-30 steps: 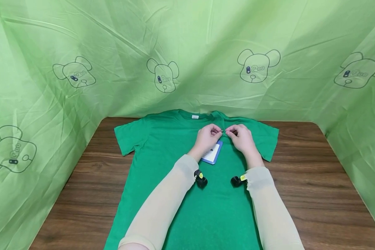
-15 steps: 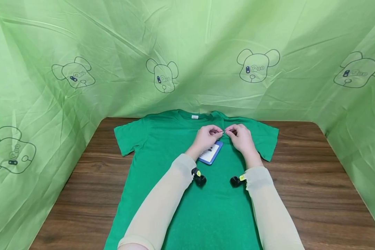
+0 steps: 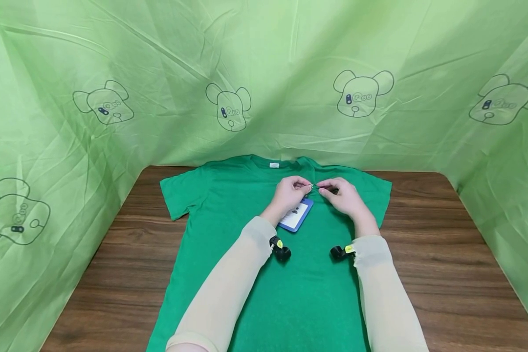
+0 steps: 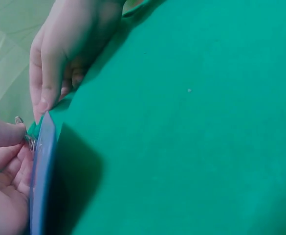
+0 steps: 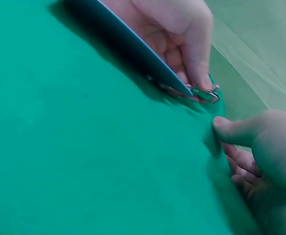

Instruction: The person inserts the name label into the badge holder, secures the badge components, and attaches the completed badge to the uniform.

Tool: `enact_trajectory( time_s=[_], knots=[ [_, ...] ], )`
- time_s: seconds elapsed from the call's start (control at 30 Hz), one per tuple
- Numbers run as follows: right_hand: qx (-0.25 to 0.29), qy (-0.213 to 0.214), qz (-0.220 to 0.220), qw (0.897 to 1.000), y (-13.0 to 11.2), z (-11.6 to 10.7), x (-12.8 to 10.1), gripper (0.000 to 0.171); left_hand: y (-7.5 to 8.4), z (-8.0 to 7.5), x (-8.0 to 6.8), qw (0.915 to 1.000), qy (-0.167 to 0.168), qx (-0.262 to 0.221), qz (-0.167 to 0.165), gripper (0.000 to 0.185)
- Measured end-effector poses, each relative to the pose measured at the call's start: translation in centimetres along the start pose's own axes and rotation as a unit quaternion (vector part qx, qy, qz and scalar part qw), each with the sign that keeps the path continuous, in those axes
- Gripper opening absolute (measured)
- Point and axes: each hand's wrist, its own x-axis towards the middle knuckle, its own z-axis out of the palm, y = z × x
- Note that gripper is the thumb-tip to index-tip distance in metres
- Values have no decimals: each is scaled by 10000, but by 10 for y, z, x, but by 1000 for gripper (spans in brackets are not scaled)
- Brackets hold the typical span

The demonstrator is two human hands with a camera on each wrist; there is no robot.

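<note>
Right forearm swung slightly outward, hands barely shifted. Centre frame: green T-shirt (image 3: pixel 290 293) flat on table (image 3: pixel 444 254). Left hand (image 3: pixel 288 193) pinches metal clip (image 5: pixel 204 93) of blue badge (image 3: pixel 296 216); right hand (image 3: pixel 343 195) pinches shirt fabric. Badge apparently not yet fastened.

T-shirt (image 3: pixel 264 274) flat on table (image 3: pixel 440 254) | badge holder (image 3: pixel 296 216) on shirt chest | left hand (image 3: pixel 290 193) left of right hand (image 3: pixel 341 195), fingertips adjacent over badge clip (image 5: pixel 204 93) | backdrop (image 3: pixel 264 73) behind and beside table
</note>
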Motion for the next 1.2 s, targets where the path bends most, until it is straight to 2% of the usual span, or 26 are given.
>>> enact_trajectory(
  time_s=[0.13,0.57,0.8,1.03,1.2],
  knots=[
    [4,-81,6,10000,0,-1,0,28,2,0,-1,9998,82,-113,-144,7],
    [-299,239,62,9993,-1,6,3,22,3,-1,0,9982,152,-481,-325,7],
    [-364,324,70,9988,-3,8,4,19,5,-3,0,9971,-12,-639,-419,8],
    [-430,409,33,9982,-2,10,5,17,4,-4,1,9984,-229,-484,-202,8],
    [-444,464,57,9979,-1,12,6,16,3,-6,1,9975,-427,-547,-136,8]
  ],
)
